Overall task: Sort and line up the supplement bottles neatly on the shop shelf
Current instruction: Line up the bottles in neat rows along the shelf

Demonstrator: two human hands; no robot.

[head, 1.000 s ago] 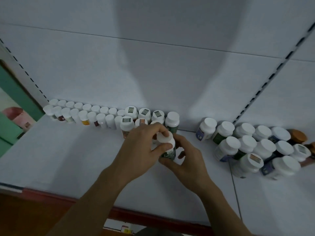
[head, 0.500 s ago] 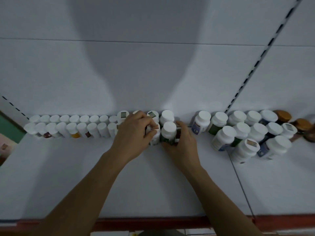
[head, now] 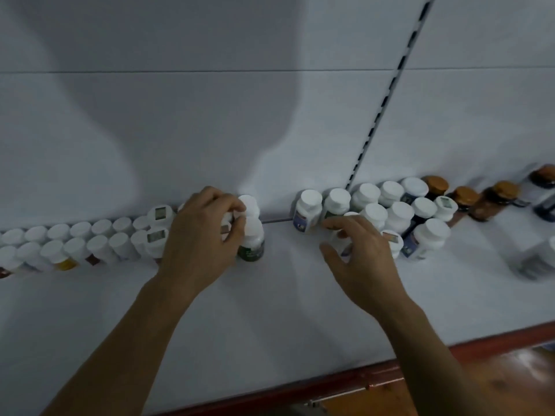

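A double row of small white-capped bottles (head: pixel 75 244) runs along the back of the white shelf (head: pixel 270 313) on the left. My left hand (head: pixel 198 241) rests at the row's right end, with its fingertips closed on a white-capped bottle (head: pixel 227 224), next to a green-labelled bottle (head: pixel 251 250). To the right stands a loose cluster of bigger white-capped bottles (head: pixel 396 211). My right hand (head: pixel 363 259) hovers over the cluster's front left, fingers apart and curled around one bottle (head: pixel 344 250), most of which it hides.
Amber bottles with brown lids (head: pixel 468 199) stand at the far right against the back panel. A blurred bottle (head: pixel 537 259) sits alone further forward. A slotted upright (head: pixel 387 94) divides the back wall. The shelf ends in a red front edge (head: pixel 330 382).
The green-labelled bottle, held in both hands a second ago, now stands at the row's right end. My right hand has let go of it and moved right to the loose cluster.
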